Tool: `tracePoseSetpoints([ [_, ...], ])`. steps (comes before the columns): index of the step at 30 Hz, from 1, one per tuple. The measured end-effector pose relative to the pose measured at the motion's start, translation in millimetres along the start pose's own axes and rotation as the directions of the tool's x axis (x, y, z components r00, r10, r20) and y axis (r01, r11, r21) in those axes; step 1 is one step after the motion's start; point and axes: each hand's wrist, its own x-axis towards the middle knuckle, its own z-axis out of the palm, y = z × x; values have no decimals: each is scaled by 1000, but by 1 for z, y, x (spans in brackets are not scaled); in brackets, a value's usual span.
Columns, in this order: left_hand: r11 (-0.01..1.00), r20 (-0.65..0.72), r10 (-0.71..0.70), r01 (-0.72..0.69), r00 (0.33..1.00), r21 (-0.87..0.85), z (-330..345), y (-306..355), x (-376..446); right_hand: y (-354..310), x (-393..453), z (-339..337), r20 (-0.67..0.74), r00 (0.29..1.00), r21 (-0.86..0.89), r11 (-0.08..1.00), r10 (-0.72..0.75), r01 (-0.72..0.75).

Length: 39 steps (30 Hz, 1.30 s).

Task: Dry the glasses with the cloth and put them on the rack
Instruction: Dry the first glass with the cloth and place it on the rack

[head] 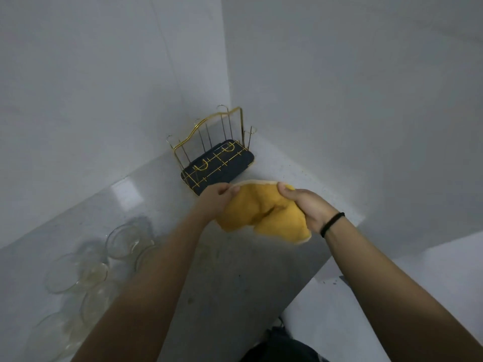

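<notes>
Hands at the outset of drying: we are gripping the yellow cloth [264, 212] at both ends, left hand [218, 198] and right hand [308, 207] curled round it above the counter [235, 283]. We are judging nothing dried yet, since the rack [217, 158] is standing bare in the corner. Glasses [104, 257] are waiting at left, well apart from it, with no obstacle between.

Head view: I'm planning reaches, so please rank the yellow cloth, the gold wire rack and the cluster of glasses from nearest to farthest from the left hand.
1. Yellow cloth: the left hand grips its left edge, so they touch.
2. Gold wire rack: just beyond the hand, in the counter's corner.
3. Glasses: farthest, on the counter to the left, beside the forearm.
</notes>
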Motion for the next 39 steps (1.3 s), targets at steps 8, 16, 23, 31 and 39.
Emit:
tracePoseSetpoints([
  [8,978,201,44,-83,979,190,-12,-31,-43,39,-38,54,-253,953,-181,976,-165,121],
  [16,846,358,-204,-20,911,533,-20,-67,-66,65,-45,86,-275,941,-422,904,-197,66],
  [23,961,257,-47,-26,965,275,-37,-74,-51,76,-49,105,-199,961,-537,842,-192,57],
  [31,836,56,93,-47,994,-547,-52,-44,-72,79,-65,152,-296,866,-136,915,-404,380],
  [39,635,55,156,-57,986,-770,-25,-14,-102,65,-76,177,-314,718,-295,783,-621,548],
])
